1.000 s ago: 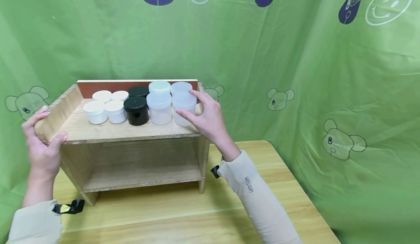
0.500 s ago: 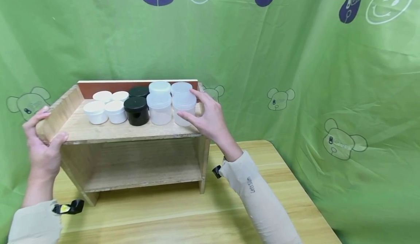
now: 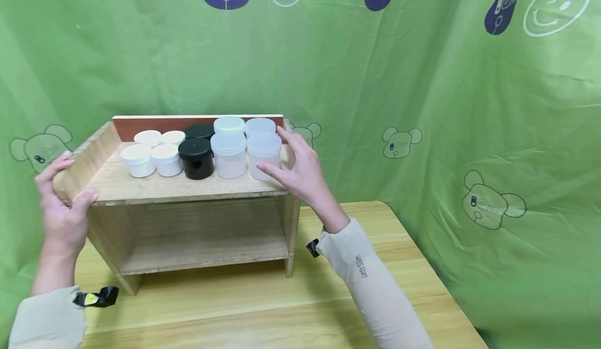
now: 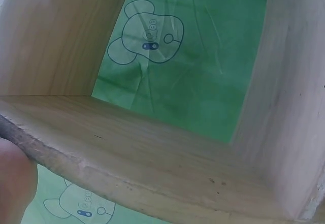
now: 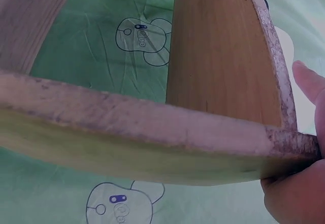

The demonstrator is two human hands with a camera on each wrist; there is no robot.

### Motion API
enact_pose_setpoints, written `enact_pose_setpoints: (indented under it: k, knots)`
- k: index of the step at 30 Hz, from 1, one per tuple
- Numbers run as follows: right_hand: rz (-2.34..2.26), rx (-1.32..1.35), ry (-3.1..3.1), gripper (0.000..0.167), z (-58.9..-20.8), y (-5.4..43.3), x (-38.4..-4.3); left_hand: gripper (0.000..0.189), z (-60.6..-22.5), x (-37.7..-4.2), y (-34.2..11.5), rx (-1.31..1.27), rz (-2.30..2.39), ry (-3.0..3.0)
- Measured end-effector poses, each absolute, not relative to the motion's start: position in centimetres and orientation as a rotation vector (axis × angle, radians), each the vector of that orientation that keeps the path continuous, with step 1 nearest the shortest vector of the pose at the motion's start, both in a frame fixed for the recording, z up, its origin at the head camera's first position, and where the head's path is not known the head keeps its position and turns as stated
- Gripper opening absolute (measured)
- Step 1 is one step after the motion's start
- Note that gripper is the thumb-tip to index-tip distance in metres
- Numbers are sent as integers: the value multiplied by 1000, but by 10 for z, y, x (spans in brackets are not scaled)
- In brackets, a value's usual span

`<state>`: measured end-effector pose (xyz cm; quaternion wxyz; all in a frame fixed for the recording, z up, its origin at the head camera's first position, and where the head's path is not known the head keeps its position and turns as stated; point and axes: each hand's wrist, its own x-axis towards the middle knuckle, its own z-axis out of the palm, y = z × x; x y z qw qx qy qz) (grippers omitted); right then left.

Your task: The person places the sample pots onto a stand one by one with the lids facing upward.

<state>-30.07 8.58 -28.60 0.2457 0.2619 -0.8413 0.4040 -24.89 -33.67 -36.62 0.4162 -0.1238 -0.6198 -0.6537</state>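
In the head view, my left hand [image 3: 63,218] grips the front left corner of a small wooden shelf [image 3: 188,195], thumb on the top board and fingers round the side panel. My right hand [image 3: 305,174] is at the shelf's right end, thumb and fingers spread beside the front translucent jar [image 3: 264,151]. Its thumb overlaps that jar's lower side in this view. Another translucent jar [image 3: 228,156] stands to the left, then a black jar [image 3: 196,161] and white jars [image 3: 138,161], all lidded and upright in two rows. In the right wrist view, part of the right hand shows at the shelf's edge.
The shelf stands on a wood-grain table [image 3: 225,312], with a lower board [image 3: 206,244] under the jars. A low back rail [image 3: 197,117] and a raised left side panel [image 3: 89,158] border the top. A green printed curtain [image 3: 352,77] hangs behind and to the right.
My right hand has shifted slightly right, and its thumb and index fingertip have drawn back from the front translucent jar. My left hand keeps its grip, and the jars stay in place.
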Motion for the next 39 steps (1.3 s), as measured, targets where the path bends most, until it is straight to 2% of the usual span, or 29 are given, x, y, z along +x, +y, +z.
enact_pose_setpoints:
  k: [8,16,24,27,33,39]
  knots:
    - [1137,769,-2253,87,-291,93,-301,65,-364,-248,-335,-241,-1641,-1593]
    - [1159,840,-2245,87,-294,104,-297,67,-365,-240,-332,-114,-1400,-1774]
    - [936,871,-2261,72,-299,143,-273,74,-358,-223,-338,-189,-1162,-1953]
    - [752,889,-2212,68,-302,159,-260,70,-356,-212,-339,-250,-921,-2049]
    - [357,924,-2026,70,-309,185,-244,68,-344,-197,-328,-425,-386,-1990]
    - [101,905,-1938,72,-318,207,-236,66,-338,-188,-311,-537,-146,-1848]
